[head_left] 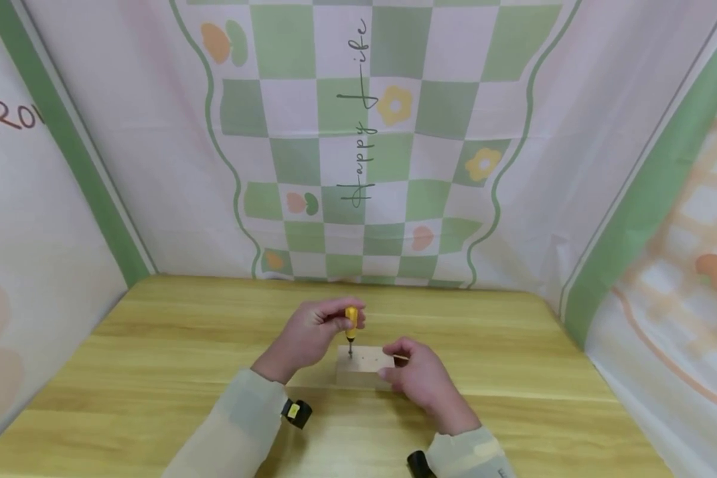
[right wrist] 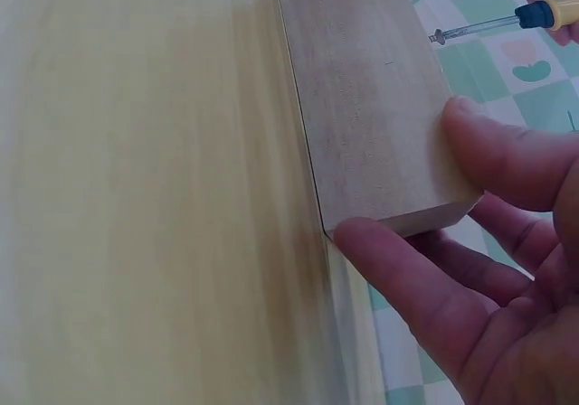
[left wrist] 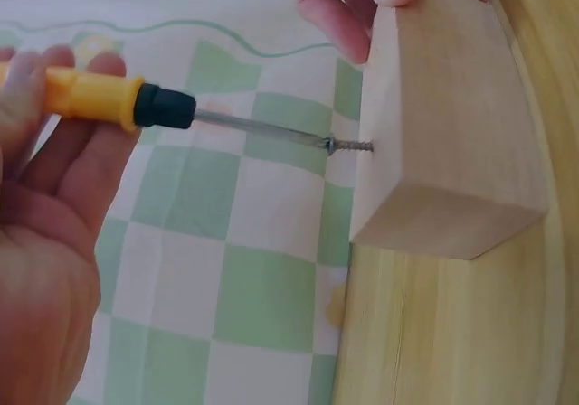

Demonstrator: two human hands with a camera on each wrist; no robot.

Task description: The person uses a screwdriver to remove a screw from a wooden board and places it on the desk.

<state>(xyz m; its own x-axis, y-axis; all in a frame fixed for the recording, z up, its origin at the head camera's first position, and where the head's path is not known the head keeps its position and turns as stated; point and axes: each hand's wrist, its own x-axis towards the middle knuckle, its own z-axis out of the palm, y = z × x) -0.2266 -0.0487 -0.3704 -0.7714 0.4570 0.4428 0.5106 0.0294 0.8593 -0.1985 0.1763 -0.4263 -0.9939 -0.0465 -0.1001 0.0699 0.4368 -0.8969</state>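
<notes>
**Gripped left, pinched right**

Head view: sunk partway into a wooden block (head_left: 358, 380), below the left fingertips, a screw (head_left: 350, 355); between it and the right fingers, small dark marks (head_left: 363, 358). Clamped between thumb and fingers of the left hand (head_left: 307, 332), a yellow screwdriver (head_left: 351, 322), shaft down toward the screw. Closed on the block's other end, the right hand (head_left: 423, 375). Under both, a wooden table (head_left: 155, 345); beyond the fingers, a checkered cloth (head_left: 287, 40). At the right fingers, a thin pale sliver (head_left: 400, 358), hard to make out.

Left wrist: threads exposed outside the block, well past the left fingertips, with screwdriver tip at the screw head. Handle end cut off.

Right wrist: block pinched between thumb and forefinger. Beyond the thumb, screwdriver and left fingers cut off; screw's entry hidden.
</notes>
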